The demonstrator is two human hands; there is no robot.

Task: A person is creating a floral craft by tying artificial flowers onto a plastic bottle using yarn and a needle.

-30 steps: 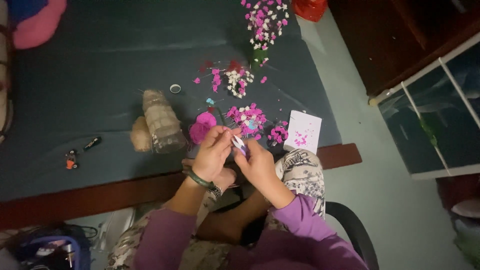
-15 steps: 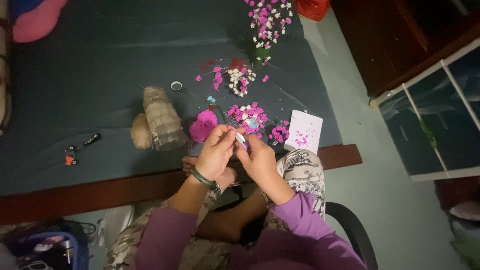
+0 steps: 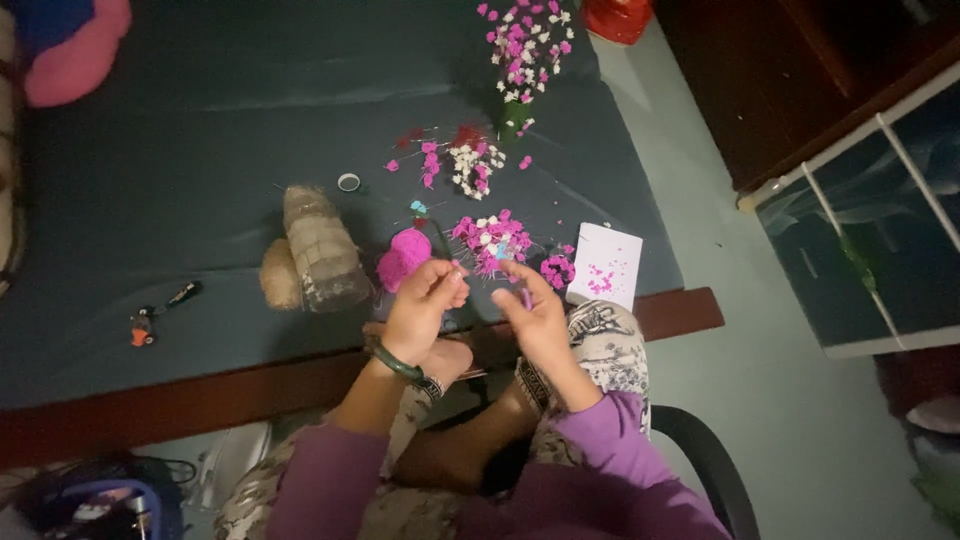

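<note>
Both hands have parted above the dark mat [image 3: 200, 150]; their grips are unclear.

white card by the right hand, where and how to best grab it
Probably by the card's near short edge, coming from the right hand's side. It lies flat on the mat by the edge, that end closest to the hand, with petals crowding its left side.

Both hands are raised in front of the body, a little apart. The left hand [image 3: 425, 300] has its fingers curled in toward the thumb (a bangle circles its wrist); the right hand [image 3: 532, 312] is loosely cupped, both forearms sleeved in purple.
</note>
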